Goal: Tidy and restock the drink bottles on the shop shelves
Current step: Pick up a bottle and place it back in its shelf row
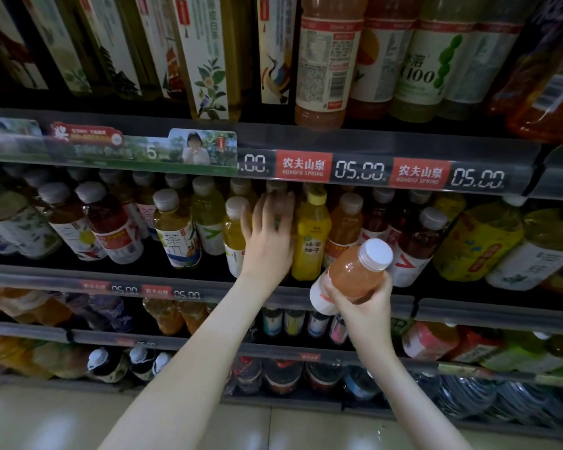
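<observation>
Item: held bottle (351, 276), orange-pink drink, white cap (376, 254), pale label at the base; location, in front of the middle shelf (56, 279) and not on it, just right of the gap being worked. Carried tilted, cap up and to the right, by the right hand (368, 308), whose fingers and thumb wrap the lower body from beneath; likely kept low and clear so that it waits out of the way until a slot is ready. Item: left hand (267, 235), reaching into the middle row between the pale-orange bottle (234, 237) and the yellow bottle (311, 235); fingers spread and nearly straight, laid against the bottles behind, curled round nothing that I can make out, though the fingertips are blurred. Probable purpose: pushing stock back or aside to open a place. Item: orange bottle (343, 228), just right of the yellow one, similar in colour to the held bottle, so its column seems the likely home. Item: price strip (358, 172), along the shelf edge above. Condition of the row: caps uneven, several bottles leaning, facing not yet done.
</observation>
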Demonstrator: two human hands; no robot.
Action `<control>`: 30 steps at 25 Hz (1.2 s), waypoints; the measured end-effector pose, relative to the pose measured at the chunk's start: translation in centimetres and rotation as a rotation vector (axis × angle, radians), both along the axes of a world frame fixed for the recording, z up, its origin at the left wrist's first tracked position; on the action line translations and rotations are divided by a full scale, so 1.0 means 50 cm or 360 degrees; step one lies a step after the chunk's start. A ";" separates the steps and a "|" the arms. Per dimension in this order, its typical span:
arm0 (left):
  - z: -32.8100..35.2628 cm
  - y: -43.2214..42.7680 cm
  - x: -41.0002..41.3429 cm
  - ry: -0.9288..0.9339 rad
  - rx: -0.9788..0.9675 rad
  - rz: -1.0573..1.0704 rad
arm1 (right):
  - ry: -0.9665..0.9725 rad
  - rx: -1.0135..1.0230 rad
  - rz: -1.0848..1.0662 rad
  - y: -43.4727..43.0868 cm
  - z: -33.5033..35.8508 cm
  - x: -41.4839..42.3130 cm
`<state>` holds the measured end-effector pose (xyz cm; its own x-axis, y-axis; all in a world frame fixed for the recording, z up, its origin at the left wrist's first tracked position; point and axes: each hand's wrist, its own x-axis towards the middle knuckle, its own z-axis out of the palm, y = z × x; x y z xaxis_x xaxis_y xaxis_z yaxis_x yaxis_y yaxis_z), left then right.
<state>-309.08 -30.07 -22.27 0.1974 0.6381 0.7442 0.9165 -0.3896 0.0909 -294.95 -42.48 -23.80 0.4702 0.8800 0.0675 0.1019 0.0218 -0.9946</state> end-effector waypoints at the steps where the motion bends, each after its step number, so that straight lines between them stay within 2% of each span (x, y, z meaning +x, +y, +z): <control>1: 0.006 0.002 0.000 -0.0096 -0.0041 -0.0045 | 0.0004 0.0002 -0.0016 0.001 -0.006 -0.010; 4: 0.013 -0.019 -0.020 -0.0381 -0.0077 -0.0311 | 0.0028 0.0014 -0.0070 -0.002 -0.017 -0.042; 8: 0.000 -0.079 -0.069 -0.0710 -0.0438 -0.0546 | 0.0059 0.0073 -0.0042 -0.002 -0.017 -0.071; 11: 0.000 -0.138 -0.100 -0.1015 -0.0383 -0.0644 | 0.0040 0.0134 -0.0042 0.006 -0.020 -0.083; 14: 0.034 -0.169 -0.156 -0.1104 -0.0103 -0.0612 | 0.0084 0.0157 0.0013 0.025 -0.029 -0.096; 16: 0.066 -0.185 -0.198 -0.1192 -0.0048 -0.0567 | 0.0092 0.0134 0.0024 0.039 -0.031 -0.110; 20: 0.075 -0.188 -0.271 -0.1386 -0.0173 -0.0419 | 0.0045 0.0148 0.0069 0.094 -0.038 -0.153; 25: 0.055 -0.174 -0.321 -0.1885 -0.0502 -0.0326 | 0.0024 0.0142 0.0044 0.146 -0.060 -0.214; 30: 0.036 -0.174 -0.335 -0.1990 -0.0660 -0.0247 | 0.0004 0.0123 0.0013 0.176 -0.074 -0.239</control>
<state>-325.84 -38.79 -20.49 -0.3829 0.8937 0.2336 0.0778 -0.2208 0.9722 -306.92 -33.67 -27.49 0.4632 0.8760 0.1344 0.0992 0.0994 -0.9901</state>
